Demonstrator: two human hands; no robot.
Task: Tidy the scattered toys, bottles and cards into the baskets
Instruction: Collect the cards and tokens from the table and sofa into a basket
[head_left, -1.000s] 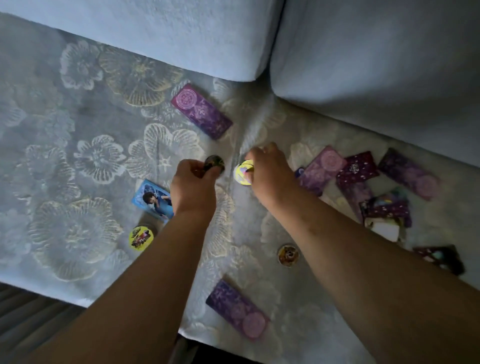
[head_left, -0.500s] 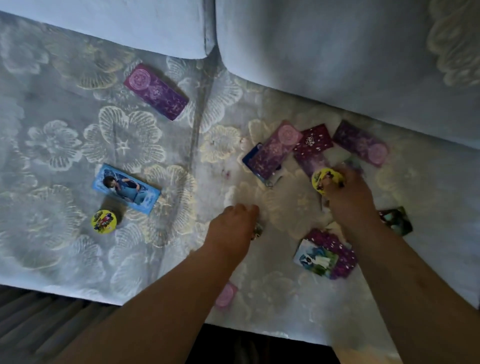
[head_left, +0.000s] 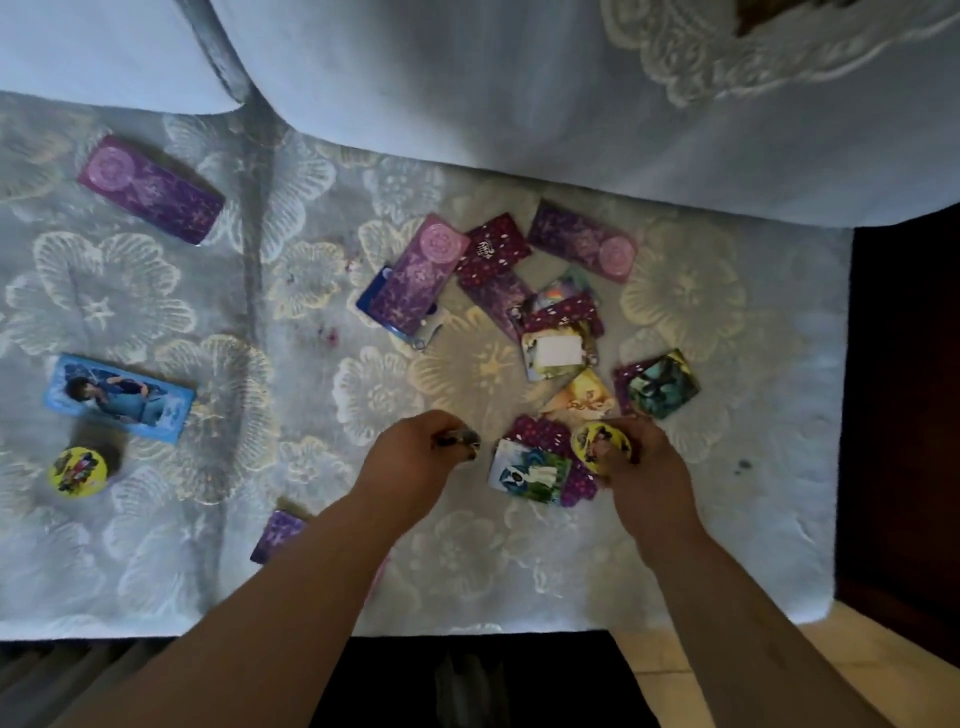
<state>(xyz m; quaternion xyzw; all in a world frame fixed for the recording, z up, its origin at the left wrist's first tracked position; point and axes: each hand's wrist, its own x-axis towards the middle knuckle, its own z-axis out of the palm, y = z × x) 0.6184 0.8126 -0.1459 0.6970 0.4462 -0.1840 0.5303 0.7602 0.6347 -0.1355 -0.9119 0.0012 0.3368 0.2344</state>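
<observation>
The left hand (head_left: 415, 460) is curled round a dark disc (head_left: 460, 441), of which only an edge shows past the fingers; the right hand (head_left: 647, 470) pinches a yellow disc (head_left: 600, 447), picture side up, just over the nearest cards. The hands are apart, both low over the flowered sofa cover (head_left: 467, 374).

Between them lies a picture card (head_left: 527, 470), resting on a dotted card (head_left: 540, 434); just beyond the right hand are an orange card (head_left: 584, 400) and a green card (head_left: 662, 384), near each other. Farther back the pile goes on: a white-patch card (head_left: 553, 353), a pink-seal card (head_left: 418, 278) lying over a blue one (only its edge shows), and a far purple card (head_left: 582, 241) near the cushion (head_left: 519, 104).

The left forearm hides part of a near purple card (head_left: 278, 535). Well to the left lie a blue card (head_left: 122, 397), a second yellow disc (head_left: 78, 472) just beside it, and a left purple card (head_left: 150, 189) farther back.
</observation>
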